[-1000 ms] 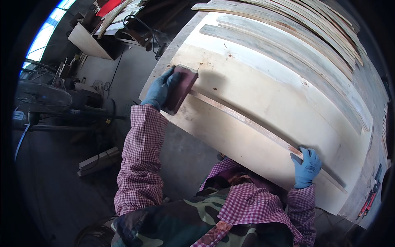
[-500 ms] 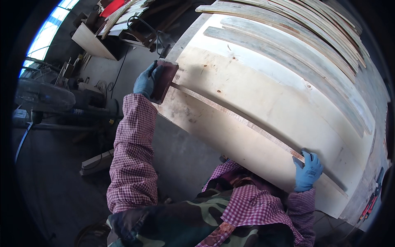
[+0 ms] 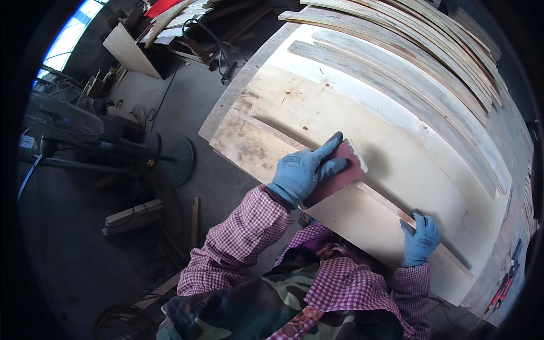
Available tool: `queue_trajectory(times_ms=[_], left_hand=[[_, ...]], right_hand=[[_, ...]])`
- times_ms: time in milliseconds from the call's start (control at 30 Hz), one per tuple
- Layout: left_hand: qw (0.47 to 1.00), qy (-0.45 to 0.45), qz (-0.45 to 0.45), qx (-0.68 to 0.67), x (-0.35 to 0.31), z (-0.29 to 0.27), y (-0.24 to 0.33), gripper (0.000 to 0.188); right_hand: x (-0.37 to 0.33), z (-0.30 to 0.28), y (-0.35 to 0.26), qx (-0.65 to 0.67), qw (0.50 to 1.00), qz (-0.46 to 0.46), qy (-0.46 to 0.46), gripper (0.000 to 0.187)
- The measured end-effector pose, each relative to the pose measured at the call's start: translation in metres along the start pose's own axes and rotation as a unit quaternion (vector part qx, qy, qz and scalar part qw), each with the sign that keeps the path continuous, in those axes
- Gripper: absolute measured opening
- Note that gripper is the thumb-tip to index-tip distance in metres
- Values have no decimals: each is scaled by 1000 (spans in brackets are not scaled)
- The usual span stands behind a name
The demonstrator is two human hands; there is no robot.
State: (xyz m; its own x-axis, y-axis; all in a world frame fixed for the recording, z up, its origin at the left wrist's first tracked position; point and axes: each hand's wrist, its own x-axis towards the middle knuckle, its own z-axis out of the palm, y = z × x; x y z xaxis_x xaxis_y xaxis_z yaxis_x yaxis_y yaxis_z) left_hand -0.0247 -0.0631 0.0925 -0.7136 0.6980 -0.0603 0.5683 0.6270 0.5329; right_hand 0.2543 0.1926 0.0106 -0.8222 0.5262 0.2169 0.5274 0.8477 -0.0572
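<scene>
1. One narrow wooden strip [image 3: 266, 128] is seen lying lengthwise on a pale board [image 3: 374, 139], toward the person's side, apparently stood on edge.
2. A reddish-brown block [image 3: 344, 174] is held across the strip by the left hand [image 3: 298, 175], two digits laid over its face and the rest bent; how firmly it is gripped underneath cannot be told. If it is tipped on so thin an edge, the edge could be rounded unevenly.
3. The strip is pinched near its right end by the right hand [image 3: 420, 238], thumb and fingers closed about it. Since the far left end is left unheld, the strip could be swung or toppled by a sideways push.
4. Gloved fingertips could be scraped if the block were run too far right, as both are set along one line.
5. Grey planks [image 3: 391, 105] are laid beyond, well apart, so little snagging is expected.
6. Red-handled pliers [image 3: 503, 288] are left by the table's right edge, where they could be knocked off by an elbow.
</scene>
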Motion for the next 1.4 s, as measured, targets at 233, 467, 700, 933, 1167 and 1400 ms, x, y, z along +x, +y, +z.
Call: queue_trajectory(times_ms=[233, 467, 700, 933, 1167, 1400], left_hand=[[943, 175, -242, -150, 45, -107, -165, 54], [998, 20, -44, 47, 12, 27, 55, 63], [991, -117, 64, -8, -8, 92, 129, 74], [985, -89, 51, -135, -16, 100, 110, 88], [979, -101, 66, -167, -12, 103, 78, 67], [938, 90, 226, 247, 25, 14, 2, 77]], right_hand=[[2, -1, -9, -12, 1000, -4, 15, 41], [5, -10, -12, -24, 1000, 5, -2, 37], [10, -2, -4, 37, 999, 10, 36, 71], [23, -58, -5, 198, 967, -149, -64, 117], [60, -68, -43, 40, 937, -328, -110, 100], [33, -69, -2, 97, 980, -174, 8, 90]])
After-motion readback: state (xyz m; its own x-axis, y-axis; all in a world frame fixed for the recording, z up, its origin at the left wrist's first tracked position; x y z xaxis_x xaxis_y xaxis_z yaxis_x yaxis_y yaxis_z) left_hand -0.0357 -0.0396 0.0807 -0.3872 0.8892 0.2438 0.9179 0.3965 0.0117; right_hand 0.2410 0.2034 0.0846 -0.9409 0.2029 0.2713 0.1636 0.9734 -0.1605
